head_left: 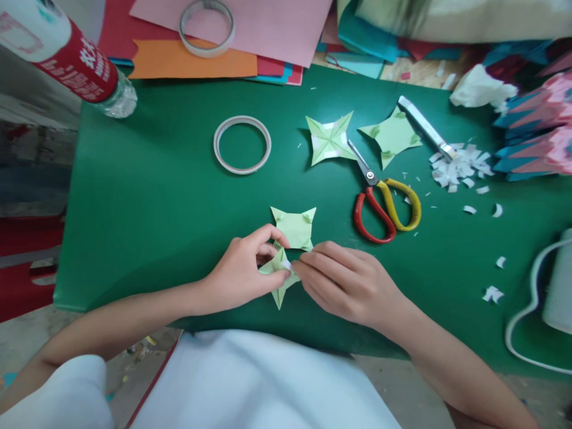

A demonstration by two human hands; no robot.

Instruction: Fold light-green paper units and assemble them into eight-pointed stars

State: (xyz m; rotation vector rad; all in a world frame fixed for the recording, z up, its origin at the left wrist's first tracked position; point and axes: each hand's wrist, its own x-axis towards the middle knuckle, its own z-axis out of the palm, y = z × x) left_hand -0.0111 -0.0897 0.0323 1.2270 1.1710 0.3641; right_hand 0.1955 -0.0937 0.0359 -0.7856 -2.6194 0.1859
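Between the thumb and fingers of my left hand [245, 265] is a folded light-green paper star [279, 295], tilted up near the table's front edge. My right hand [346, 280] is closed, its fingertips pinched at the right side of this star beside a small white patch; the fingers partly hide what they grip. Just beyond my hands lies another green folded paper piece [295, 228] with curled corners. Farther back are a green paper star [331, 138] with white patches and a similar green piece [391, 136]. Scissors [370, 177] with red and yellow handles touch the star's edge.
A tape roll [242, 145] lies on the green table [156, 196], another tape ring [207, 52] on coloured paper sheets [268, 18]. A bottle [89, 65] stands back left. At right are a utility knife [426, 128], white paper scraps [460, 167], pink-and-blue folded paper [538, 128] and a white cord [531, 292].
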